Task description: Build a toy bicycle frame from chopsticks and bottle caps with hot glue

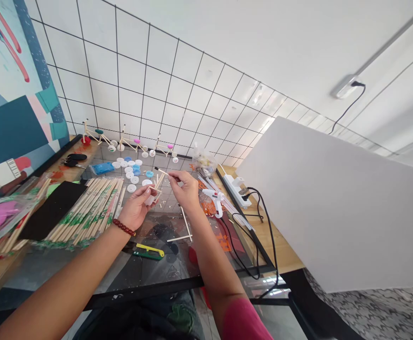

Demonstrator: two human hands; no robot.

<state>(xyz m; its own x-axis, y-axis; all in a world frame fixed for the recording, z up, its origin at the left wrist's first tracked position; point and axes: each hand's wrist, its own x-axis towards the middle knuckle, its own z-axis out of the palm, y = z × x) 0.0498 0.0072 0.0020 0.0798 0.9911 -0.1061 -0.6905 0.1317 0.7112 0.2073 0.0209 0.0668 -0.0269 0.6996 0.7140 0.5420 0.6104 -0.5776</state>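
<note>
My left hand [138,208], with a red bead bracelet at the wrist, is closed on a small frame of wooden sticks [159,183] with a whitish piece at its lower side. My right hand [185,189] pinches a thin stick [162,172] with a dark tip, held just above that frame. White and blue round caps [128,169] lie beyond my left hand. Below my right hand, joined wooden sticks [187,225] rest on the glass tabletop. A green and yellow cutter [148,251] lies nearer to me.
Bundled chopsticks [86,210] and a black sheet [52,212] are at the left. Small stick models with wheels [123,141] line the back. A white glue gun [215,199], black cables and a power strip [237,190] are at the right, beside a large white panel [333,203].
</note>
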